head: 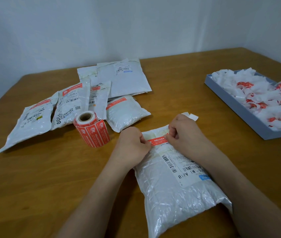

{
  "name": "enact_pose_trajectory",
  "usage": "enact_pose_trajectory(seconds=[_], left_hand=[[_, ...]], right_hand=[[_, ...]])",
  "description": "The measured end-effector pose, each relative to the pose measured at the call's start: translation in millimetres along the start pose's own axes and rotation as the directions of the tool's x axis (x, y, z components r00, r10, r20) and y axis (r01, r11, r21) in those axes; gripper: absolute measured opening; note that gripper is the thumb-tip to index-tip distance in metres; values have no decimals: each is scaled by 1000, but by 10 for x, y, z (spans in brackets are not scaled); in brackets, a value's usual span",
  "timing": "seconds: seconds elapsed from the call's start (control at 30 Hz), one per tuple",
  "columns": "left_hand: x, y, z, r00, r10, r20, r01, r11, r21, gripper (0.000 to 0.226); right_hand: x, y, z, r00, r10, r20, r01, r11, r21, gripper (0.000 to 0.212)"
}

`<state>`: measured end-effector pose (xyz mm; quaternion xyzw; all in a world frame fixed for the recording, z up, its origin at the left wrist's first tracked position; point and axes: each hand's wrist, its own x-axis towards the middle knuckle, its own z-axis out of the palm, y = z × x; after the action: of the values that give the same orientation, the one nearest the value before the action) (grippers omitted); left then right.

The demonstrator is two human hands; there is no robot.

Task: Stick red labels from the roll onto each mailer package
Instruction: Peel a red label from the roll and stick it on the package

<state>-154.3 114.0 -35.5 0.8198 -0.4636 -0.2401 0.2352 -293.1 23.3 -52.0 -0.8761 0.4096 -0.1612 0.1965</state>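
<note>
Two hands, left hand (133,145) and right hand (184,133), pinch a red label (157,141) onto the near mailer (179,182); next it must be rubbed flat

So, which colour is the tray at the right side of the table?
The tray is grey-blue, seen in the head view.

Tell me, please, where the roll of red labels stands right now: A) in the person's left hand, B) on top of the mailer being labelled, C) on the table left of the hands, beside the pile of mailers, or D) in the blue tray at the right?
C: the roll of red labels stands on the table beside the pile of mailers, left of the left hand.
</note>
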Motion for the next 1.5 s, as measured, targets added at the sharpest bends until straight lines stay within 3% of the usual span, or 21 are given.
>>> enact_pose_trajectory(seconds=[0.23,0.43,0.63,1.5], left_hand=[[17,13,35,999,5,-34,-3,999,36,19],[15,17,52,999,1,-34,0,999,44,20],[28,6,39,999,8,-44,-5,998,67,23],[2,19,-12,1000,29,0,-29,997,73,26]], right_hand=[[-40,-70,-40,1000,-6,6,6,999,-39,29],[-82,-108,-116,1000,9,-6,-10,977,-213,20],[-67,-81,-113,997,77,10,-75,991,-114,26],[23,-46,-62,989,144,-28,-146,985,-96,30]])
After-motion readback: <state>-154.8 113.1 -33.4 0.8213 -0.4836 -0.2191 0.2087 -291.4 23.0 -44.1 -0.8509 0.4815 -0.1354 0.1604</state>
